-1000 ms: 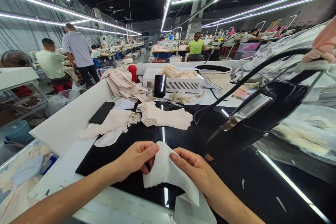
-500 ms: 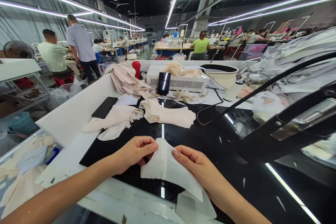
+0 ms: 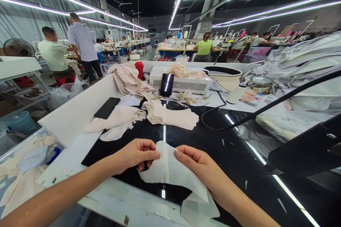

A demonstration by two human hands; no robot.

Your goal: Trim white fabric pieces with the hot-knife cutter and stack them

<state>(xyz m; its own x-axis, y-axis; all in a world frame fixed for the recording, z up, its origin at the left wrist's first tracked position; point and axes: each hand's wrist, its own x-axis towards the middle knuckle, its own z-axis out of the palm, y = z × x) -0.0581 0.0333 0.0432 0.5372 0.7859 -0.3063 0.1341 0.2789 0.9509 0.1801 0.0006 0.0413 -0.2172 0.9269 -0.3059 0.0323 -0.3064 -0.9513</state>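
Left hand point(image 3: 135, 154) pinching the left edge of a white fabric piece point(image 3: 170, 172), thumb and fingers closed on it; right hand point(image 3: 198, 165) closed on the right part of the same piece, fingertips pressing near a raised crease running down its middle. Piece held just above the near edge of the glossy black counter point(image 3: 226, 149), lower corner trailing over a second white piece point(image 3: 198, 207) lying at the counter's lip. Risks, as judged: thin cloth gripped only at the edges likely to sag or slip, spoiling the crease line; trailing corner could drag the loose piece beneath off the edge. Black cable point(image 3: 266, 108) crossing the counter at right, with a dark, out-of-focus object point(image 3: 306, 149) close to the right forearm; a wide elbow swing could snag either. Beyond the hands: stack of cream cut pieces point(image 3: 170, 115), looser heap of the same point(image 3: 115, 122) to its left, dark phone point(image 3: 107, 108) on the white ledge. Further back, a white vented box point(image 3: 181, 83) with trimmings on top, a small black upright device point(image 3: 166, 84), red bottle point(image 3: 139, 70), pale basin point(image 3: 223, 76). Bundles in clear plastic point(image 3: 301, 64) piled at right. Large workshop, dark ceiling, long strip lights, rows of tables; two people standing at left, one in a green top seated far off.
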